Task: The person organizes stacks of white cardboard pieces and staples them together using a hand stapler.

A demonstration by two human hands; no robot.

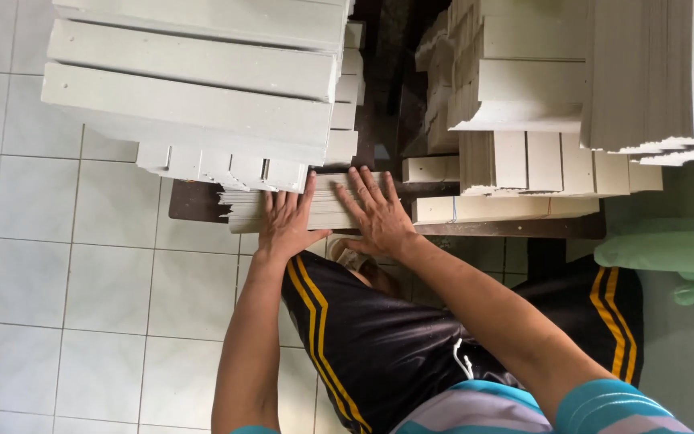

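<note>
Grey card sheets [327,210] — flat, thin, stacked with slightly ragged edges — lay under both palms; left hand [287,221] and right hand [377,213] pressed down, fingers spread wide, gripping nothing.

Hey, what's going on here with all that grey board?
A seated person in black shorts with yellow stripes presses both hands flat on a low stack of thin grey cardboard sheets at the edge of a dark wooden table. The left hand rests on the stack's left part and the right hand beside it, fingers spread. Taller piles of folded grey cardboard pieces stand behind and to the right, above a white tiled floor.
</note>
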